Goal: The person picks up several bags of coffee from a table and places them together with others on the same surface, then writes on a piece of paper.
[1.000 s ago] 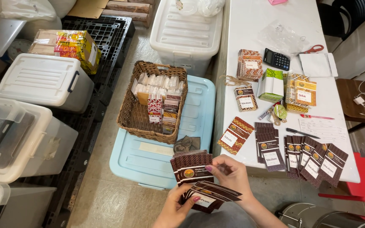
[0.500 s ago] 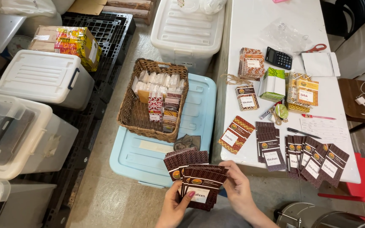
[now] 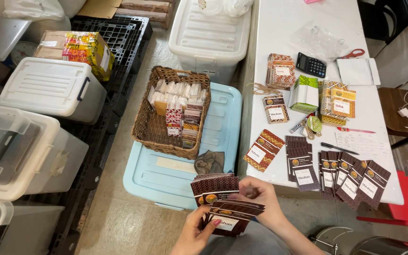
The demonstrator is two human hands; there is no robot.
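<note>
Head view: both hands grip a stack of flat dark-brown patterned packets with white labels (image 3: 223,208), just below the pale blue plastic bin lid (image 3: 166,174). Left hand (image 3: 199,231) clenches the lower bundle from beneath; right hand (image 3: 260,198) pinches the upper edges. Packets look light, thin, semi-stiff and slick, likely to fan or slide. Best held across both long edges, thumb on top.

The brown patterned packets (image 3: 223,208) look like matt printed paper. The basket (image 3: 143,127) is rough woven wicker on a smooth, light blue plastic bin lid (image 3: 223,127). The white bench (image 3: 284,33) is smooth with a faint sheen.
</note>
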